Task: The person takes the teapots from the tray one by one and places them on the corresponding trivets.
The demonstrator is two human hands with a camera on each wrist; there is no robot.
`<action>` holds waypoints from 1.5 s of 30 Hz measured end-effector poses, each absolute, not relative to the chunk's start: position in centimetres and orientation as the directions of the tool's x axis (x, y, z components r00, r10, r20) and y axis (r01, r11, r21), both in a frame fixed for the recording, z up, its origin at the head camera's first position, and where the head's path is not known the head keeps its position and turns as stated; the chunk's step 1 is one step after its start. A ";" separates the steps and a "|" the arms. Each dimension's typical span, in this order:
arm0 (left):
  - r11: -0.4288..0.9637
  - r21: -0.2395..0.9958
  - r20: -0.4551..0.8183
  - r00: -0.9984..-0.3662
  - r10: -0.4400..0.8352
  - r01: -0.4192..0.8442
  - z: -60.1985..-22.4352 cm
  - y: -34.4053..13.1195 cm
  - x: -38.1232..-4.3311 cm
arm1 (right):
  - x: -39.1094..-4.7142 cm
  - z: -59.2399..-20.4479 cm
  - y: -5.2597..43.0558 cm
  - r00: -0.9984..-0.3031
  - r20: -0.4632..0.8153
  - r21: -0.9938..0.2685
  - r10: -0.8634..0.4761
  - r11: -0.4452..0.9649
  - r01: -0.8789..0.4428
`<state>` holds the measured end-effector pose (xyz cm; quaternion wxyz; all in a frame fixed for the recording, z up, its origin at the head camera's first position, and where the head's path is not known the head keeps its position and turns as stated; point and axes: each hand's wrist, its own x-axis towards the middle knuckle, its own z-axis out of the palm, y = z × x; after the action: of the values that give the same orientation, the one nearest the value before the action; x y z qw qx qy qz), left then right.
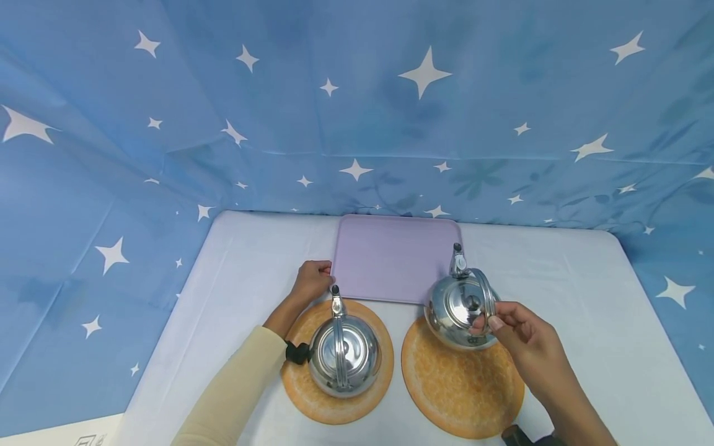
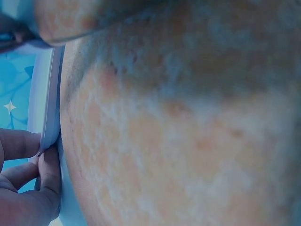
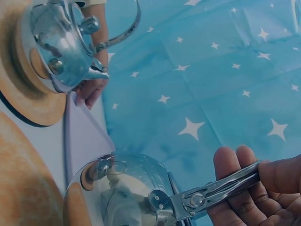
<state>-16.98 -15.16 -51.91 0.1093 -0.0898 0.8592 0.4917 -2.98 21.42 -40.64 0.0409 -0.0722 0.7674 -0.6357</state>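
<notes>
My right hand (image 1: 524, 337) grips the handle of a shiny steel kettle (image 1: 454, 310), thumb on one side and fingers on the other. Its black-tipped spout points away from me, and in the head view the kettle overlaps the tray's near right corner and the far part of the right orange-patterned round placemat (image 1: 463, 390). At the near left corner of the lilac tray (image 1: 396, 257), my left hand (image 1: 313, 279) pinches the rim between thumb and fingers. A second steel kettle (image 1: 346, 356) stands on the left round placemat (image 1: 374, 396), beside my left wrist.
A white cloth covers the table (image 1: 574, 297). Behind it and along the sides hangs a blue curtain (image 1: 357, 111) with white stars. The tray lies near the table's far edge, just beyond the two placemats.
</notes>
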 end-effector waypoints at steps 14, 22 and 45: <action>0.507 0.823 -0.273 -0.961 -0.041 -0.255 -52.0 -15.2 -16.9 | -0.2 -41.4 22.0 -0.986 -0.068 -0.981 -0.154 0.193 0.038; 0.503 0.825 -0.276 -0.960 -0.043 -0.259 -52.1 -15.2 -17.0 | 0.6 -41.7 21.9 -0.985 -0.100 -0.973 -0.141 0.220 0.068; 0.486 0.833 -0.284 -0.958 -0.032 -0.263 -52.1 -15.3 -17.0 | 2.5 -43.5 21.7 -0.979 -0.193 -0.960 -0.068 0.221 0.174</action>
<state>-16.97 -15.33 -52.12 0.1158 -0.0862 0.8542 0.4995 2.53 21.67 -43.52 0.0971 0.0343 0.7754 -0.6230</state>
